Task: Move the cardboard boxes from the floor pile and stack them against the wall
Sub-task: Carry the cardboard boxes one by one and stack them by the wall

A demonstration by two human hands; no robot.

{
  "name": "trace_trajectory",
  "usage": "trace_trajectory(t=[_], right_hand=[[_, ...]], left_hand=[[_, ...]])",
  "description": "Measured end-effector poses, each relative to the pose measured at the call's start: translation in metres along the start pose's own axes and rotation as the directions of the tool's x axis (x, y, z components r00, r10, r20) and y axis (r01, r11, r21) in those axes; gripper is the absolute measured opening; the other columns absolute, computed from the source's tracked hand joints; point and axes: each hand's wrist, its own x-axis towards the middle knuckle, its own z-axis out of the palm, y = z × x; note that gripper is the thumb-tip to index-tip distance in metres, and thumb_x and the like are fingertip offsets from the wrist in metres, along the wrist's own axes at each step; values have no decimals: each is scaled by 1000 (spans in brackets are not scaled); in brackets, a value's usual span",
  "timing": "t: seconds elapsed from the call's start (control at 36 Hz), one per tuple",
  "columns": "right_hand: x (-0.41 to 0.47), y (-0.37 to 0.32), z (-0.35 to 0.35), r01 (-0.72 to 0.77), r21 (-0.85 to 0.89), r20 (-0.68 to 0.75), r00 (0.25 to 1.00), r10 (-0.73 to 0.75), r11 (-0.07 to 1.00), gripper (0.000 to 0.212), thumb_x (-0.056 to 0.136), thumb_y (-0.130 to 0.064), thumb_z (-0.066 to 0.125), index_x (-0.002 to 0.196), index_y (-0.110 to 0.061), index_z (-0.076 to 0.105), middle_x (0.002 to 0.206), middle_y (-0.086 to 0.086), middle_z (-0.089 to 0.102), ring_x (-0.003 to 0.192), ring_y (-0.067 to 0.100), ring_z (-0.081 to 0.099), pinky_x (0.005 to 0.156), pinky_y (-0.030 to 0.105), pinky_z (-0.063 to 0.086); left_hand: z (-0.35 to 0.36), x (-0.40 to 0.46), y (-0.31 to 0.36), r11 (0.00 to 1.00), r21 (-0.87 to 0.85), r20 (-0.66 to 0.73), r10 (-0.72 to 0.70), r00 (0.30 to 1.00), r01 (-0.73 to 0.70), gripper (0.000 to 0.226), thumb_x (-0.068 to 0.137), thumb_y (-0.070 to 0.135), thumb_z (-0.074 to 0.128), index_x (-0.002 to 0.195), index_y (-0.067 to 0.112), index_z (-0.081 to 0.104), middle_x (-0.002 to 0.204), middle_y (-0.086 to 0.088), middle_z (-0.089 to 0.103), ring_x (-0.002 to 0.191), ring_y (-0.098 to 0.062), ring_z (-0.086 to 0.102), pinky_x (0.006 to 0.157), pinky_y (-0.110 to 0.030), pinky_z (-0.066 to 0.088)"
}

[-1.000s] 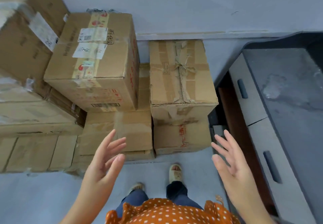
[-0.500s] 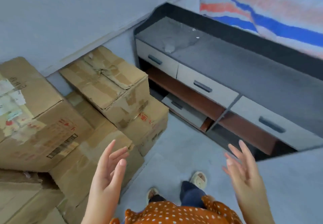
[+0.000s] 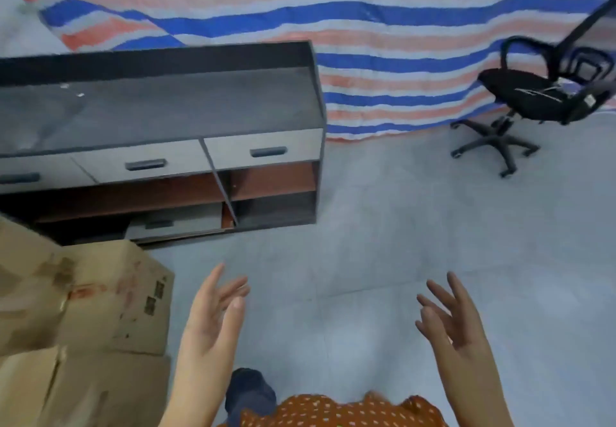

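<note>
Currently your left hand point(image 3: 213, 323) and right hand point(image 3: 456, 326) hover empty, fingers spread. Cardboard boxes point(image 3: 110, 300) lower left, red print unreadable. Drawer cabinet point(image 3: 166, 146), office chair point(image 3: 540, 93), striped tarp point(image 3: 366, 20) beyond.

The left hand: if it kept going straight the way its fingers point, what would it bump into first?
Probably nothing close. The left hand is open over bare floor; its fingers aim up-frame towards the cabinet, though depth is unclear.
</note>
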Motion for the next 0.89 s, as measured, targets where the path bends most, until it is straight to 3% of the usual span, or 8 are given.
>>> trace_trajectory(t=[0.06,0.11,0.17,0.28,0.47,0.58,0.67,0.89], right_hand=[[-9,9,-47,-22,-10,-77,997,21,1000,59,68,-71,59,122,-63,37,121,-30,58,114,-2,57,95,32,52],[-21,17,-90,-55,4,-164,985,55,998,53,75,-53,57,123,-59,37,124,-25,57,113,-4,57,99,42,50],[-32,21,-128,-49,18,-253,966,52,999,55,73,-61,59,123,-59,38,123,-25,58,113,-4,57,97,38,51],[-61,34,-189,-43,77,-413,908,71,996,53,74,-50,58,122,-60,39,120,-34,56,114,1,58,93,25,49],[-115,60,-255,-49,192,-687,706,169,980,52,80,-51,66,126,-53,41,120,-31,58,112,0,60,91,30,50],[-128,74,-279,-74,232,-756,614,228,970,52,77,-35,56,122,-55,41,118,-33,58,111,2,61,91,32,50],[-127,78,-297,-85,238,-792,559,244,968,56,72,-37,56,123,-54,41,118,-33,59,107,-1,62,91,30,50],[-86,100,-370,-116,266,-841,457,290,957,55,90,-14,56,123,-55,40,117,-32,59,106,-1,62,90,26,50]], left_hand=[[39,-19,-2,1000,1,102,-13,995,13,42,77,52,53,118,50,43,113,13,66,105,3,61,99,-37,45],[75,-36,0,1000,16,213,-7,977,3,48,75,61,57,119,48,43,112,13,67,105,4,61,95,-31,48],[107,-49,-1,999,45,291,6,957,-20,71,62,78,63,121,45,44,111,12,68,104,2,62,89,-22,51],[168,-67,3,999,40,410,14,912,-34,35,85,40,58,118,45,47,109,7,68,105,-3,63,95,-31,48],[270,-98,10,984,76,670,70,739,-162,32,88,39,57,117,50,50,110,18,68,104,-3,64,93,-30,52],[313,-113,11,971,116,777,42,629,-209,39,81,40,51,116,54,46,107,29,65,103,4,62,93,-28,46],[345,-118,13,962,143,813,19,582,-231,34,73,69,54,106,70,48,108,31,63,104,5,61,90,-25,45],[458,-122,17,936,175,901,-27,433,-305,43,80,38,49,120,52,40,108,41,56,105,17,53,82,-7,41]])
